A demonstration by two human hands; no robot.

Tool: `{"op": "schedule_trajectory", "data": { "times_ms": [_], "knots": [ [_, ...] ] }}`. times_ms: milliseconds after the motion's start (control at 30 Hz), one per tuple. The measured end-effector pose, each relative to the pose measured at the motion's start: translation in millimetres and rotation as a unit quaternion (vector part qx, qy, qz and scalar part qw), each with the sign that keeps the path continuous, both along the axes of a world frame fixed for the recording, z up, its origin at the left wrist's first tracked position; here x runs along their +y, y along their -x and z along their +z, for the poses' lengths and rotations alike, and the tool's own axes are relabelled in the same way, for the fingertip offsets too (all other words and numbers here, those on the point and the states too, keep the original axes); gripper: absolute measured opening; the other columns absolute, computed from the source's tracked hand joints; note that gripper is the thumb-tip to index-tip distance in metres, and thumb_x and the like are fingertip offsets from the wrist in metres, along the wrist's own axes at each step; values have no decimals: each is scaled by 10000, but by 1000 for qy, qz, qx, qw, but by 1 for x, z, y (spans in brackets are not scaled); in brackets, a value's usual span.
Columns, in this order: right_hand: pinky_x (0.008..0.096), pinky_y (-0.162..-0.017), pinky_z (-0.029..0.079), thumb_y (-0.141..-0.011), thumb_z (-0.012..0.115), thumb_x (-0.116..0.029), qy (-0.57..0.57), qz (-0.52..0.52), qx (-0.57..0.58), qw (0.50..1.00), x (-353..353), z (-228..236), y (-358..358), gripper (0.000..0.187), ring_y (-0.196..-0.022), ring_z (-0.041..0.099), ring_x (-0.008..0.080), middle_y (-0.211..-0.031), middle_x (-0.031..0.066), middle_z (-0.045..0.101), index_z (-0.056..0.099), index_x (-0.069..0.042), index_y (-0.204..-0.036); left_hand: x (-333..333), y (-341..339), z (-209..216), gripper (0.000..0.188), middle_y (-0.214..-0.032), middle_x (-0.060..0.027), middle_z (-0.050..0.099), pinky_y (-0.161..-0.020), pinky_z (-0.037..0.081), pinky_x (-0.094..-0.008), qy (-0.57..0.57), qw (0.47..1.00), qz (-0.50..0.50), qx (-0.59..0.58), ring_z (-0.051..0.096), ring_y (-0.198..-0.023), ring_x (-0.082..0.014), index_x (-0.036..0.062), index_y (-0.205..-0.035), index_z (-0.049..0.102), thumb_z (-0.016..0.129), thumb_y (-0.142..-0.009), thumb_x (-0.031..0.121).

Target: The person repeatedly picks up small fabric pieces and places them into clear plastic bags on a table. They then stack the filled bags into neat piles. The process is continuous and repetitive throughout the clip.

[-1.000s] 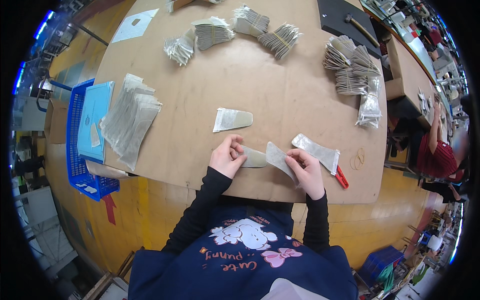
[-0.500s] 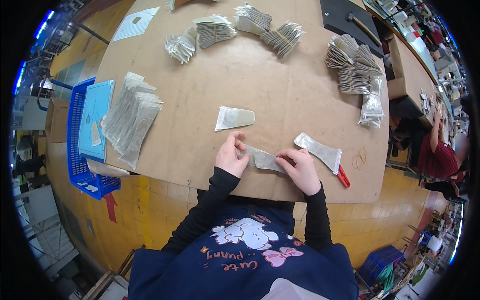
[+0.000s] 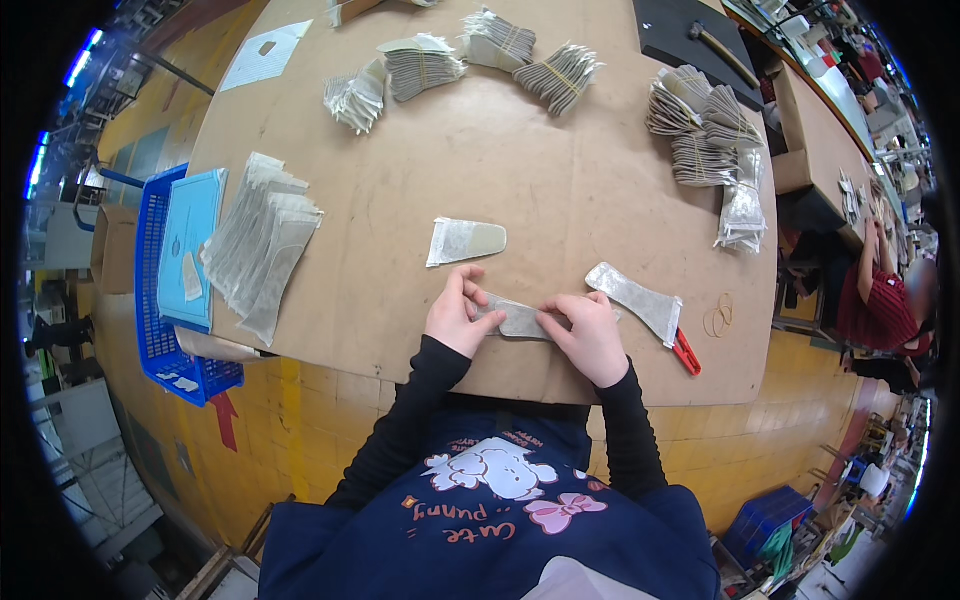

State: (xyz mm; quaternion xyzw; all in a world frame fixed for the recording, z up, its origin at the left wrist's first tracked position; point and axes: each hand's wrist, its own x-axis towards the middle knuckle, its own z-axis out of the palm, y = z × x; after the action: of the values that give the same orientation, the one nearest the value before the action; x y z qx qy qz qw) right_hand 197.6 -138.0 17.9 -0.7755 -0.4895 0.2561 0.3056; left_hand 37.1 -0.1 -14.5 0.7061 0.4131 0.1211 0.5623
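Between my two hands, near the table's front edge, lies a flat grey waisted piece of sheet material (image 3: pixel 522 321). My left hand (image 3: pixel 455 315) pinches its left end between thumb and fingers. My right hand (image 3: pixel 588 335) grips it farther right, covering part of that end. Just beyond my left hand lies a short tapered piece (image 3: pixel 468 241), whitish on the left and beige-grey at its rounded right end. To the right of my right hand lies another grey waisted piece (image 3: pixel 635 298). It partly covers a red-handled cutter (image 3: pixel 687 352).
A fanned grey stack (image 3: pixel 262 240) lies left, beside a blue basket (image 3: pixel 150 270) holding a light-blue folder. Banded bundles (image 3: pixel 422 66) stand at the back; more bundles (image 3: pixel 705 125) are at right. Rubber bands (image 3: pixel 718 316) lie front right. A hammer (image 3: pixel 722 52) rests on a black board.
My right hand has moved a little left along the grey piece, closer to my left hand. My left hand keeps its pinch on the left end.
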Motion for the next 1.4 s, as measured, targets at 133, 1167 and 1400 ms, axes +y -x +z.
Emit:
{"op": "schedule_trajectory", "data": {
  "times_ms": [133,1167,1400],
  "knots": [
    [429,-902,427,-854,698,-126,-48,-10,-14,999,-7,0,-8,111,-934,627,289,-1073,128,684,696,-51,-936,-5,-3,0,573,-853,-31,554,-676,469,-287,-74,996,-19,51,513,-702,-128,58,-1243,534,789,-730,56],
    [392,-750,539,-869,630,-91,-65,43,57,995,105,7,-42,182,-828,679,346,-899,191,710,745,-19,-992,114,-38,14,167,-736,-93,719,-710,545,-297,-36,991,-89,94,687,-698,-184,14,-842,770,714,-718,111],
    [374,-761,516,-872,634,-102,-71,64,6,995,108,-15,-41,182,-792,677,304,-865,152,718,743,-30,-999,113,-32,7,178,-810,-66,640,-704,523,-291,-89,987,-105,79,626,-714,-142,2,-909,736,719,-769,109]
  ]
}}
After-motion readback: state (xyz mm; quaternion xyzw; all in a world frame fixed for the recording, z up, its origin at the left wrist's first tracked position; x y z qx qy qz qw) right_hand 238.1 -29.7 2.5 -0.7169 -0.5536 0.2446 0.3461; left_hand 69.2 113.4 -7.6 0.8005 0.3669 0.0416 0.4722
